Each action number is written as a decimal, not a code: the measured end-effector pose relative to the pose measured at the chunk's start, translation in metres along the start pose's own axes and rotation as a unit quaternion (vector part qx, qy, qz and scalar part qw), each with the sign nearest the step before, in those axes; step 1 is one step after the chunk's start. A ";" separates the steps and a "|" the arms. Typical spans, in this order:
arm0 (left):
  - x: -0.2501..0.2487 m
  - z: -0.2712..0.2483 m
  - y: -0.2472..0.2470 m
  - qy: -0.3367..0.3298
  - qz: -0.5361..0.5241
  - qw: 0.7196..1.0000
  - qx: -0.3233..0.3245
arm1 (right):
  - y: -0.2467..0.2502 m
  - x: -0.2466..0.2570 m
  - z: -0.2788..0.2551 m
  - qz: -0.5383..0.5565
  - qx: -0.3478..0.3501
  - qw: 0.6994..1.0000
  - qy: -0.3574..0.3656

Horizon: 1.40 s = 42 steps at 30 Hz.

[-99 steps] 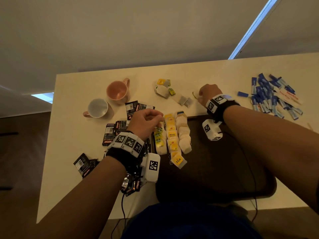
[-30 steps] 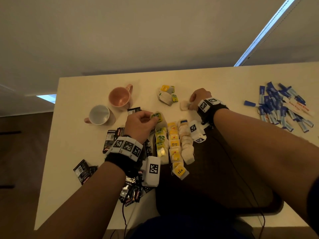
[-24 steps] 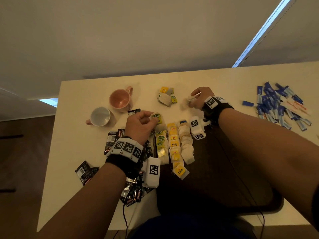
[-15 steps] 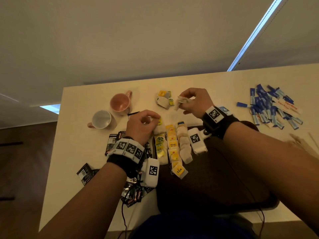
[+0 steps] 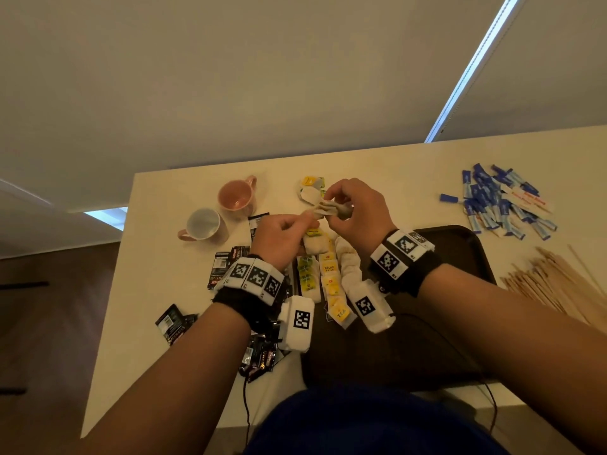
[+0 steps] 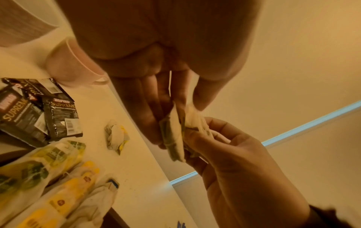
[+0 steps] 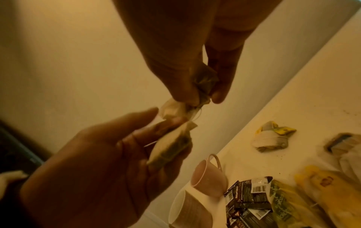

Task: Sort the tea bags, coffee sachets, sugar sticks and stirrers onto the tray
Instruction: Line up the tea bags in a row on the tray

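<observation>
Both hands are raised over the far end of the dark tray (image 5: 460,257), fingertips meeting. My left hand (image 5: 305,220) pinches a flat tea bag (image 6: 173,135) by its edge. Touching it is a crumpled tea bag (image 7: 203,81), pinched by my right hand (image 5: 331,205). Three rows of tea bags (image 5: 328,274) lie along the tray's left side. Black coffee sachets (image 5: 226,264) are scattered on the table to the left. Blue sugar sticks (image 5: 499,205) lie heaped at the far right, and wooden stirrers (image 5: 558,284) lie right of the tray.
A pink cup (image 5: 236,195) and a white cup (image 5: 203,223) stand at the table's far left. A few loose tea bags (image 5: 310,188) lie on the table beyond my hands. More coffee sachets (image 5: 259,356) sit near the front edge under my left wrist.
My right hand picked a tea bag off the table and carried it left and up. My left hand rose from the tea bag rows to meet it.
</observation>
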State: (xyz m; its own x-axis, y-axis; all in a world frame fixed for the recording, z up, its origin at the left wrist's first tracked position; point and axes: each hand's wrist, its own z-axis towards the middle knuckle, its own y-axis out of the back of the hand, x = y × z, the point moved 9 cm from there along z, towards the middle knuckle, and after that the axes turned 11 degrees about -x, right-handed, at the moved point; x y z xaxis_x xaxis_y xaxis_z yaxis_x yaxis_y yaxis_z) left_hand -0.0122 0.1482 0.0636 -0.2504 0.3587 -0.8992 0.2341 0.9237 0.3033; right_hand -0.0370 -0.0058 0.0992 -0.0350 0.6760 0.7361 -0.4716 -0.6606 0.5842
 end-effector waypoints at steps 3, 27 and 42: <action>-0.003 -0.006 0.008 0.030 -0.029 0.999 -0.025 | 0.002 0.018 -0.009 0.020 0.022 0.998 0.061; -0.004 -0.022 0.010 -0.005 -0.048 0.999 -0.003 | 0.004 0.025 -0.026 0.025 0.112 0.993 0.011; 0.026 -0.014 0.032 -0.006 0.012 0.999 -0.049 | -0.048 -0.058 -0.137 -0.138 0.469 0.860 -0.147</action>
State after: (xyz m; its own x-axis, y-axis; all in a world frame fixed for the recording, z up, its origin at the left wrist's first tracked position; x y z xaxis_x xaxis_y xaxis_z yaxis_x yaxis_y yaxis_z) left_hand -0.0244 0.1890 0.0544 -0.2350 0.3791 -0.8950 0.1473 0.9241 0.3527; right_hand -0.1328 0.0312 -0.0187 0.2532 0.8283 0.4998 0.4973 -0.5546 0.6672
